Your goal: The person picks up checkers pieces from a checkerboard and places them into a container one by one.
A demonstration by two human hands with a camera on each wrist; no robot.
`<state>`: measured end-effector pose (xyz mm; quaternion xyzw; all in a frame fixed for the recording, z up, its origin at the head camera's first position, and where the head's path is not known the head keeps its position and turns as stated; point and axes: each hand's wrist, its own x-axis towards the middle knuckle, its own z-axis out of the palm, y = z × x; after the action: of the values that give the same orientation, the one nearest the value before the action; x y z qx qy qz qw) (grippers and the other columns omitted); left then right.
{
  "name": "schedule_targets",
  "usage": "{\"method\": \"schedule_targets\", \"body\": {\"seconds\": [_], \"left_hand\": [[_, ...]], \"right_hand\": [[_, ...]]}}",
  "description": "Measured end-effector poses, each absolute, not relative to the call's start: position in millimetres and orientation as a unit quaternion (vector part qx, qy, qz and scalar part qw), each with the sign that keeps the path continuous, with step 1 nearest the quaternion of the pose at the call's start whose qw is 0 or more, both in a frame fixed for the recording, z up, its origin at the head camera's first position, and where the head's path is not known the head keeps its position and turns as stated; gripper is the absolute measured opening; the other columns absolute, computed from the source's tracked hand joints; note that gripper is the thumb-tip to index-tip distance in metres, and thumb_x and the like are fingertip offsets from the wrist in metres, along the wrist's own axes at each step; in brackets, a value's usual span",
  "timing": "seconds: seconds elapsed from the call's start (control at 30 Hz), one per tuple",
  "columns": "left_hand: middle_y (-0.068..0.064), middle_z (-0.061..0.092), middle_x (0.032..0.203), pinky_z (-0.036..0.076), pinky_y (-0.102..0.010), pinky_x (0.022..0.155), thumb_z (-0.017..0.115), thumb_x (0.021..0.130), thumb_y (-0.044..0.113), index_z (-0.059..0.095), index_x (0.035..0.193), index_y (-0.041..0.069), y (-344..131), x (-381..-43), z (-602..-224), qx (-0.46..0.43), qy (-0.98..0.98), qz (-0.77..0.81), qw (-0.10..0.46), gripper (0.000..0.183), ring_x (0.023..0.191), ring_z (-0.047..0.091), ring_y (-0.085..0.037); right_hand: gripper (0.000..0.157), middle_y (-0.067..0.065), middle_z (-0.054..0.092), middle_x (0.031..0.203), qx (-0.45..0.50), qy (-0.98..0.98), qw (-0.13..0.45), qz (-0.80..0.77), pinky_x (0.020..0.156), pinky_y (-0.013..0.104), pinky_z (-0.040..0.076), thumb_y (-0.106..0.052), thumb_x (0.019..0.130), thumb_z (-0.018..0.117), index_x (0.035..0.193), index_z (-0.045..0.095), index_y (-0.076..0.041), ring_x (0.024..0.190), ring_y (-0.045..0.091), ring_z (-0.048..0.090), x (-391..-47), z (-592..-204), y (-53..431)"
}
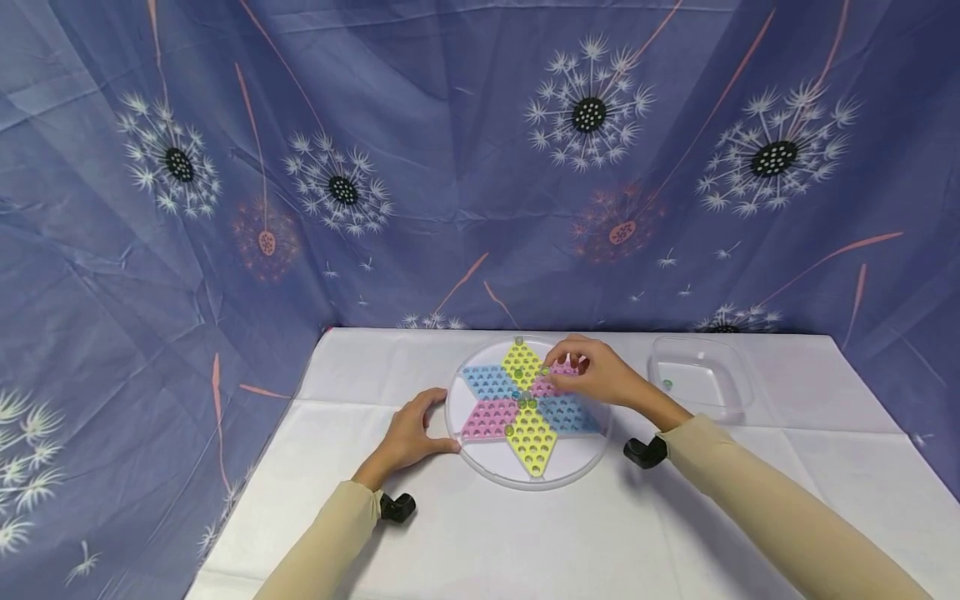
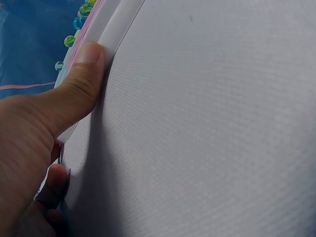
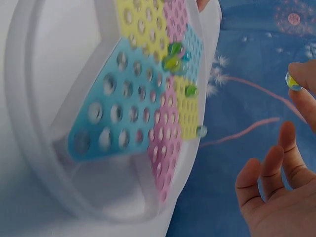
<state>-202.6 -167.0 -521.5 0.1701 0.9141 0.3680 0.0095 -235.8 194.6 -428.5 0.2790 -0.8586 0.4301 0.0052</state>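
Observation:
A round white Chinese checkers board [image 1: 487, 467] with a star of yellow, pink and blue points lies on the table. My right hand [image 1: 600, 371] is over its upper right part, pinching a clear marble [image 3: 293, 81] with a yellow-green and blue swirl between thumb and index finger. The other fingers of that hand are loosely bent. My left hand [image 1: 408, 429] rests at the board's left rim, thumb [image 2: 84, 74] laid along the edge and the fingers farther up the side. Several marbles cluster at the star's centre, among them a green marble [image 3: 175, 48]. A clear marble [image 3: 201, 131] sits at the far yellow tip.
A clear plastic tub [image 1: 738, 387] stands right of the board, behind my right forearm, with a small green marble [image 1: 667, 384] inside. White cloth [image 1: 585, 542] covers the table. A blue dandelion-print curtain [image 1: 450, 167] hangs behind and to the left.

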Motion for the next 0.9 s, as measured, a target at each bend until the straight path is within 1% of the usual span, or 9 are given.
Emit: {"method": "schedule_targets", "body": {"seconds": [0.13,0.27,0.4,0.5,0.73,0.9], "left_hand": [[-0.004,0.055,0.095,0.038,-0.031,0.074,0.099,0.066,0.031,0.054,0.145,0.008,-167.0,-202.1,-522.0,0.172,0.914,0.368,0.007,0.094,0.08,0.045,-0.015],[-0.004,0.055,0.095,0.037,-0.031,0.075,0.099,0.066,0.032,0.054,0.146,0.009,-167.2,-202.2,-522.2,0.171,0.914,0.367,0.008,0.094,0.08,0.044,-0.014],[-0.003,0.054,0.094,0.037,-0.032,0.075,0.099,0.066,0.032,0.054,0.146,0.009,-167.1,-202.1,-521.7,0.168,0.914,0.368,0.011,0.094,0.08,0.043,-0.014],[-0.003,0.054,0.094,0.037,-0.032,0.074,0.099,0.066,0.032,0.054,0.146,0.009,-167.5,-201.7,-521.8,0.168,0.914,0.369,0.011,0.094,0.079,0.043,-0.014],[-0.004,0.055,0.097,0.037,-0.031,0.074,0.098,0.067,0.031,0.053,0.147,0.008,-167.4,-201.9,-521.4,0.174,0.913,0.369,0.009,0.095,0.08,0.044,-0.016],[-0.004,0.055,0.097,0.037,-0.032,0.074,0.098,0.067,0.032,0.053,0.147,0.008,-167.9,-201.4,-521.0,0.174,0.913,0.37,0.009,0.095,0.08,0.044,-0.016]], "right_hand": [[0.016,0.001,0.062,0.097,0.258,-0.868,0.016,0.424,0.068,0.032,0.046,-0.016,0.089,0.082,0.101,0.076,-0.024,0.082,0.029,0.052,-236.9,-430.5,210.7],[0.013,0.005,0.06,0.099,0.234,-0.875,0.017,0.424,0.071,0.036,0.044,-0.023,0.092,0.08,0.103,0.076,-0.024,0.084,0.032,0.051,-237.8,-432.2,229.4],[0.013,0.01,0.06,0.101,0.216,-0.883,0.035,0.415,0.071,0.037,0.044,-0.026,0.092,0.08,0.105,0.076,-0.023,0.084,0.028,0.05,-238.0,-432.3,248.8],[0.013,0.011,0.061,0.102,0.199,-0.89,0.05,0.407,0.07,0.035,0.045,-0.026,0.093,0.079,0.105,0.076,-0.022,0.082,0.025,0.051,-236.0,-431.1,263.4],[0.023,0.008,0.06,0.109,0.132,-0.905,0.05,0.401,0.07,0.036,0.046,-0.035,0.096,0.074,0.113,0.074,-0.02,0.087,0.024,0.051,-229.4,-430.9,301.8],[0.026,0.008,0.06,0.115,0.105,-0.91,0.06,0.396,0.071,0.034,0.046,-0.037,0.098,0.072,0.116,0.073,-0.019,0.09,0.023,0.051,-223.2,-433.2,328.9]]}}
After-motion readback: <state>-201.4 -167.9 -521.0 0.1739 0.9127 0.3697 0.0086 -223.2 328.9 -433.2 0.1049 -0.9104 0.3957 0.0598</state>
